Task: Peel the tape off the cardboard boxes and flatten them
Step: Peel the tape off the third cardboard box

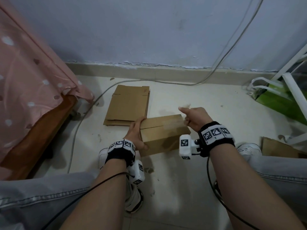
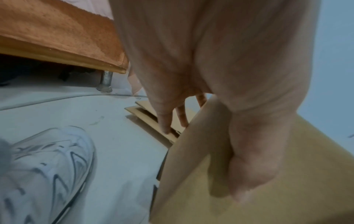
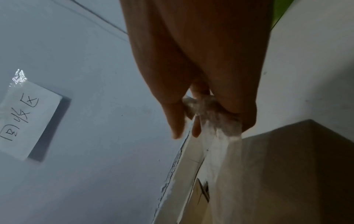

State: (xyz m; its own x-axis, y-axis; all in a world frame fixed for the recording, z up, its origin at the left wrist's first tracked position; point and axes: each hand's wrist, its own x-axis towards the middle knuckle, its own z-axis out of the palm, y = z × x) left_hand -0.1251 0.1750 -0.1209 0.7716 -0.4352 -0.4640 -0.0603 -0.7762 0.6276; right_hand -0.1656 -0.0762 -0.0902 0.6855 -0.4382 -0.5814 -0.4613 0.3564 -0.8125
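Observation:
A closed brown cardboard box (image 1: pixel 163 135) lies on the floor between my feet. My left hand (image 1: pixel 137 135) grips its left end, fingers over the far edge and thumb on the near face (image 2: pixel 247 174). My right hand (image 1: pixel 193 117) is raised just above the box's right end and pinches a strip of clear tape (image 3: pixel 216 121). The tape stretches down from the fingers to the box (image 3: pixel 287 174). The seam on the box top is bare on its left part; the tape over the right part is blurred.
Flattened cardboard boxes (image 1: pixel 127 105) are stacked on the floor just behind. A bed with pink cover (image 1: pixel 31 83) stands left, a grey cable (image 1: pixel 93 105) runs along the floor, a green bag (image 1: pixel 280 100) and white rack sit right. More cardboard (image 1: pixel 279 148) lies beside my right shoe.

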